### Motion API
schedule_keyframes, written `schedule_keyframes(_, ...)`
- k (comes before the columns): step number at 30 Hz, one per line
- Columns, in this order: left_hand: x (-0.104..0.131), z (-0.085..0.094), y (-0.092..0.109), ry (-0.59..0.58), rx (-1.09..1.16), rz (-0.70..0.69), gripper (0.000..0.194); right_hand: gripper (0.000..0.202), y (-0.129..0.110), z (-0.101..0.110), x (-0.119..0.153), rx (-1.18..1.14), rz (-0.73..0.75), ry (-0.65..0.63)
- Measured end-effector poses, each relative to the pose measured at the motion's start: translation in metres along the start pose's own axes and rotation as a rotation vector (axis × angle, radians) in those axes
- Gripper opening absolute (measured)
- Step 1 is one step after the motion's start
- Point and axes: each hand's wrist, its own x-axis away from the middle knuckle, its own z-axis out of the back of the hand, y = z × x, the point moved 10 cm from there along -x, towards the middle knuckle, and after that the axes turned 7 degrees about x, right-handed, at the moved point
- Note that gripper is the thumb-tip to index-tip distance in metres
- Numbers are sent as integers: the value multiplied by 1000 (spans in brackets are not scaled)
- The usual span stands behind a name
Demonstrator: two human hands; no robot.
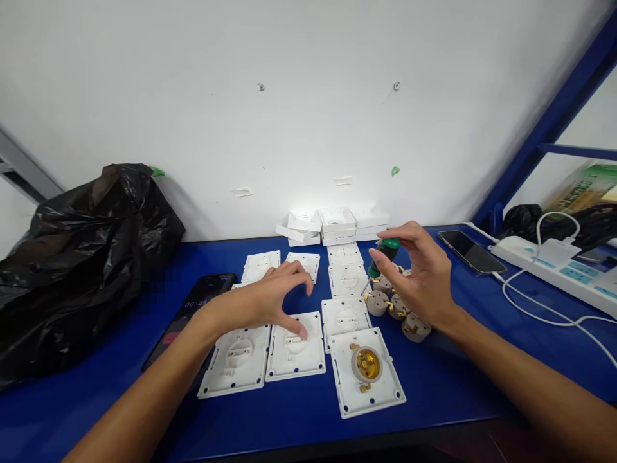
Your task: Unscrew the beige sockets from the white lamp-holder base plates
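Note:
My right hand (418, 273) grips a screwdriver (388, 247) by its green and black handle, the thin shaft slanting down to the left. Below it sits a cluster of round grey lamp-holder cores (377, 303) with brass contacts. My left hand (274, 297) is open, thumb and fingers apart, over a square white plate (296, 360) with a round raised middle. Whether the thumb touches that plate I cannot tell. Nearest me on the right lies a white plate (385, 393) with a brass-lined lamp socket (367, 364) at its centre and brass tabs beside it.
Several similar white plates (232, 379) lie in rows on the blue table (289, 432). White square boxes (336, 222) are stacked against the wall. On the left are a black plastic bag (91, 270) and a dark phone (186, 308). Another phone (472, 251), cables and a power strip (554, 267) lie right.

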Motion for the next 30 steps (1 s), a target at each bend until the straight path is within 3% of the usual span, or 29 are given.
schedule_keyframes(2, 0, -3, -4, -53, 61, 19, 52, 22, -1, 0, 0, -2, 4, -2)
schedule_keyframes(4, -3, -3, -10, -31, 76, 28, 45, 21, 0, -1, 0, 0, 3, 0)
schedule_keyframes(17, -10, 16, -23, 294, -86, -10, 22, 21, -2, 0, 0, 7, 10, 5)
schedule_keyframes(22, -12, 17, -11, 379, -116, -31, 23, 23, -4, 0, 0, 2, 18, 3)
schedule_keyframes(25, -11, 11, 12, 342, -58, -114, 20, 23, -4, 1, 0, 3, 23, 3)
schedule_keyframes(30, -8, -17, 43, 110, 102, -211, 22, 23, -5, 2, 0, 15, 31, 5)
